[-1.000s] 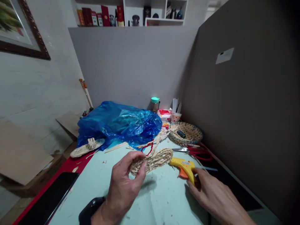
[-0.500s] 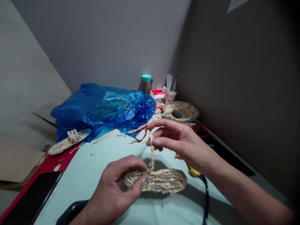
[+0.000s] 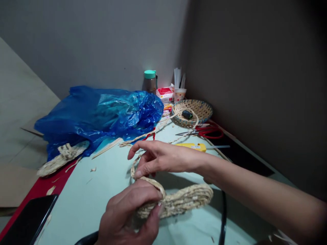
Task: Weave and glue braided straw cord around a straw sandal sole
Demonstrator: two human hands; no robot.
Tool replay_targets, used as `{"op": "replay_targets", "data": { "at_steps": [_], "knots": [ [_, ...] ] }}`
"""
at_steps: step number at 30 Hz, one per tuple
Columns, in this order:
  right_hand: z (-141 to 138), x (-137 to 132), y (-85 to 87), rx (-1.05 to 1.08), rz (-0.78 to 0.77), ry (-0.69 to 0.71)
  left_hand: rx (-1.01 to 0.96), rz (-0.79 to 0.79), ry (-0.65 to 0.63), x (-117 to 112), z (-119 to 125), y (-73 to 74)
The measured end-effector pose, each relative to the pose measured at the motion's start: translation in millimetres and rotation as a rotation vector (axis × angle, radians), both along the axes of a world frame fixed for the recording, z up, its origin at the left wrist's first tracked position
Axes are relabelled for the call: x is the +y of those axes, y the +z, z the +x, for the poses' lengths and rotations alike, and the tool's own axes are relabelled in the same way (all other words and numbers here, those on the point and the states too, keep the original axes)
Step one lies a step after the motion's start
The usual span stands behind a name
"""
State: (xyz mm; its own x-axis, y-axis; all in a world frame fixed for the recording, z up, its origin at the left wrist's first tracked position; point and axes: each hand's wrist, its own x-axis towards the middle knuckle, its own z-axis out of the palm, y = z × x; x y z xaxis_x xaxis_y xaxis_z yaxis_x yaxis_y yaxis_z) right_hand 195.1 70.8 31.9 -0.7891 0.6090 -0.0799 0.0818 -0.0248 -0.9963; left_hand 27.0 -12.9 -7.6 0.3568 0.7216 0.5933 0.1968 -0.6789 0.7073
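Observation:
A thick oblong coil of braided straw (image 3: 189,200), shaped like a shoe sole, is pinched at its left end by my left hand (image 3: 135,207). From its upper edge the loose end of the braid (image 3: 155,183) bends left over my left fingers. My right hand (image 3: 153,158) holds this braid between thumb and fingers, just above my left hand, with the index finger stretched out. A yellow glue gun (image 3: 194,147) lies behind my right wrist, partly covered by it, a clear glue stick poking out of its back.
Red-handled scissors (image 3: 209,131) and a woven basket (image 3: 204,112) holding a dark object lie at the back right. A blue plastic bag (image 3: 102,115) fills the back left, a finished-looking straw slipper (image 3: 63,158) before it. A black phone (image 3: 30,217) lies front left; a bottle (image 3: 150,81) stands behind.
My right hand has moved left and down, bending the braid from upright over to the left. The coil has tilted slightly. The view has shifted, uncovering the scissors and glue gun.

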Motion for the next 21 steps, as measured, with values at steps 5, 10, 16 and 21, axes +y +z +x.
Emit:
{"op": "replay_targets", "data": {
  "at_steps": [5, 10, 16, 21],
  "knots": [
    [25, -10, 14.9, -0.192, 0.334, -0.290, -0.085, 0.007, 0.182, -5, 2, -8.1],
    [90, -31, 22.9, -0.479, 0.556, -0.645, -0.136, 0.032, 0.224, -5, -3, -9.8],
    [114, -81, -22.8, -0.983, 0.589, -0.776, -0.133, 0.160, 0.341, -3, -6, -6.4],
    [96, -83, -42.6, -1.077, 0.550, -0.821, -0.084, 0.190, 0.324, 3, -7, -7.7]
  ]
}}
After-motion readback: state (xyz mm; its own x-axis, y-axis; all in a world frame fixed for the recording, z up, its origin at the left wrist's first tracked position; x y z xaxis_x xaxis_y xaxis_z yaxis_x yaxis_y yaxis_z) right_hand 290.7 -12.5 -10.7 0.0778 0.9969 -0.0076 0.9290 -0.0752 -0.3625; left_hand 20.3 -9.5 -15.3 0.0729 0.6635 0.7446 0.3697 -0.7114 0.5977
